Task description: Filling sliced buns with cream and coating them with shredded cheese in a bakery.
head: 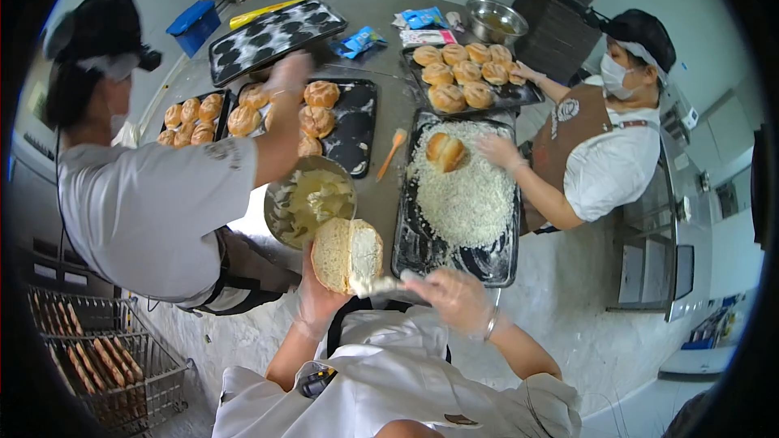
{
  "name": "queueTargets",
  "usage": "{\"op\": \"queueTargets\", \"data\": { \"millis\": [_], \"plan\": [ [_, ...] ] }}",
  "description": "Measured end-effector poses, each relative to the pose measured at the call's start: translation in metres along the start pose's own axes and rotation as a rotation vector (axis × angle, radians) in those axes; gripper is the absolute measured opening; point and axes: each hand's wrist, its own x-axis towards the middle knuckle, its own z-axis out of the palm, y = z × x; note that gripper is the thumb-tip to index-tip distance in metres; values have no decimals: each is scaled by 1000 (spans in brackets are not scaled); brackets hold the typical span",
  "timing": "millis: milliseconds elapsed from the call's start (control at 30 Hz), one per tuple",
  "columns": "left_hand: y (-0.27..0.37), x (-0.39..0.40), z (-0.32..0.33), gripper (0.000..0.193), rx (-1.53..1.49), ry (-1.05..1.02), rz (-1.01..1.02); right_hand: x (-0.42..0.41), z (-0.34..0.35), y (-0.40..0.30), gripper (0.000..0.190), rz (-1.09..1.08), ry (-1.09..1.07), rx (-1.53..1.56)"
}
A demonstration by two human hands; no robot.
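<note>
My left hand (324, 293), in a clear plastic glove, holds a round bun (332, 255) split and spread apart in front of me. White cream covers part of the bun's right half. My right hand (453, 301), also gloved, grips a spreading tool (386, 285) whose cream-coated end meets the bun's lower edge; motion blurs its shape. Just beyond the bun stands a metal bowl (275, 219) with pale yellow cream (319, 194) inside. To the right lies a black baking tray (420, 264) of white crumbly powder (465, 213), with a split bun (445, 152) resting on it.
A co-worker's gloved hand (502, 151) hovers by the powder tray; another co-worker's arm (277, 128) reaches over a bun tray (359, 125) at left. An orange spatula (392, 152) lies between trays. Farther back are a bun-filled tray (520, 96), a moulded pan (277, 42) and a steel bowl (496, 17).
</note>
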Motion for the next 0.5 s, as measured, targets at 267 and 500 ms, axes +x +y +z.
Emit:
{"op": "queueTargets", "data": {
  "millis": [267, 500],
  "plan": [
    [-10, 14, 29, 58, -457, -145, -165, 28, 3, -23, 61, 35, 97, -250],
    [-15, 22, 21, 58, -257, -320, -109, 32, -20, -11, 58, 137, -16, -231]
  ]
}}
